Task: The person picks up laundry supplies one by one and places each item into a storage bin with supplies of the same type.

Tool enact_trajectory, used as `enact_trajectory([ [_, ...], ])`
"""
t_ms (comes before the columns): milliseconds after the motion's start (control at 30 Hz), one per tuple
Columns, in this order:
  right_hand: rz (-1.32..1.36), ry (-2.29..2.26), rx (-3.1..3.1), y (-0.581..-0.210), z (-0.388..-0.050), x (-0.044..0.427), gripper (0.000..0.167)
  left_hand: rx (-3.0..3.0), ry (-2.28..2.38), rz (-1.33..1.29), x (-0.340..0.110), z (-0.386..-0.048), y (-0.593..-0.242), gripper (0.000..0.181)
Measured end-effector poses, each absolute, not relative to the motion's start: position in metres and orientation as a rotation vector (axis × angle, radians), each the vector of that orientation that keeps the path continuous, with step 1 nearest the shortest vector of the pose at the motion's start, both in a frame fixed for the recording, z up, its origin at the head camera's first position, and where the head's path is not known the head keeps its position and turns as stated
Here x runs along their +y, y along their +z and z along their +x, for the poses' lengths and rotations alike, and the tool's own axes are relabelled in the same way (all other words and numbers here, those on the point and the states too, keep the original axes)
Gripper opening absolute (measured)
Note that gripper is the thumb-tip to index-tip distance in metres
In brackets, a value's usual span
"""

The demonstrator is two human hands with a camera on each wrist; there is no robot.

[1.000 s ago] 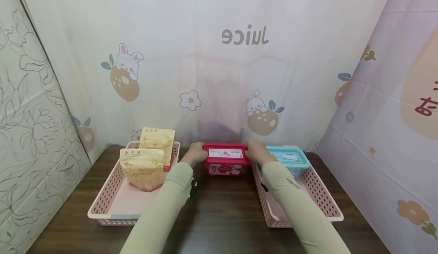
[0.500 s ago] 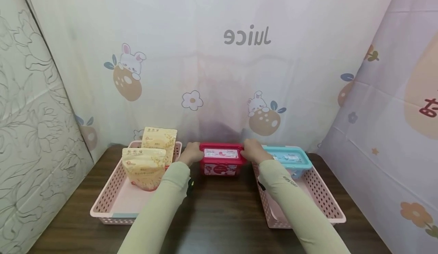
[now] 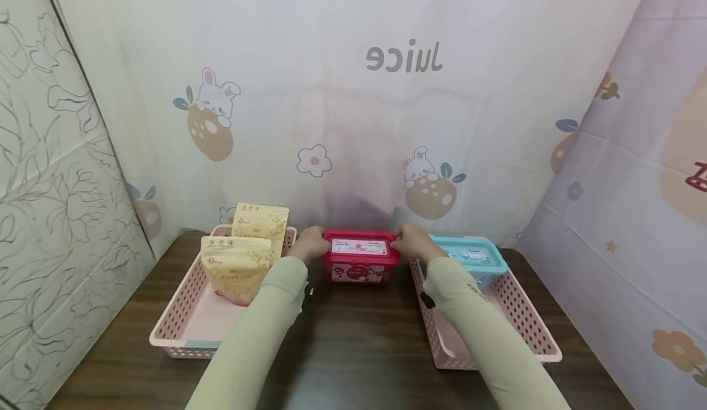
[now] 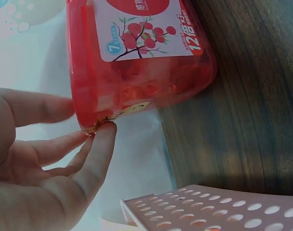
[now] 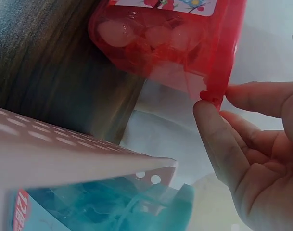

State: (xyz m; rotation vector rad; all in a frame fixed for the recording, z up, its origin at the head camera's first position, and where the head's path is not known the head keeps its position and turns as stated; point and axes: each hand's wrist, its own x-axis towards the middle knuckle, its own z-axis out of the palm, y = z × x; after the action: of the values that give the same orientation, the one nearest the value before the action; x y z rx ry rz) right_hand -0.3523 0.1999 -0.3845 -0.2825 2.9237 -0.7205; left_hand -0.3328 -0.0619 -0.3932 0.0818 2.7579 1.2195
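Note:
A red lidded plastic box (image 3: 360,272) with a white label stands at the back of the table between two baskets. My left hand (image 3: 310,243) is at its left end; in the left wrist view the thumb and fingers pinch the lid's edge at a yellowish sticker. At the opposite end, my right hand (image 3: 415,242) pinches the lid's rim, thumb below and fingers above, as the right wrist view shows. Rounded pods (image 5: 118,33) are visible through the clear red wall. The box's rear side is hidden.
Left of the box, a pink basket (image 3: 175,312) holds two yellow pouches (image 3: 236,269). On the right, another pink basket (image 3: 527,318) holds a blue lidded box (image 3: 476,255). Dark wood tabletop (image 3: 348,348) lies in front, and a printed curtain (image 3: 353,121) hangs close behind.
The whole scene has shifted slightly right in the head view. Both hands stay at the red box's ends, and the box keeps its place between the baskets.

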Motion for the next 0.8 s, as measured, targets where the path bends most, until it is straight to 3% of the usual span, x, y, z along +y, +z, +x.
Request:
enact_trajectory([
  [467,-0.211,-0.836,2.817,-0.389,-0.348,0.202,0.042,2.760,1.205,0.068,-0.062,-0.332,-0.396,0.034],
  [800,-0.226,-0.875,2.731,-0.384,-0.339,0.201,0.033,2.834,0.843,0.181,-0.058,-0.317,-0.386,0.030],
])
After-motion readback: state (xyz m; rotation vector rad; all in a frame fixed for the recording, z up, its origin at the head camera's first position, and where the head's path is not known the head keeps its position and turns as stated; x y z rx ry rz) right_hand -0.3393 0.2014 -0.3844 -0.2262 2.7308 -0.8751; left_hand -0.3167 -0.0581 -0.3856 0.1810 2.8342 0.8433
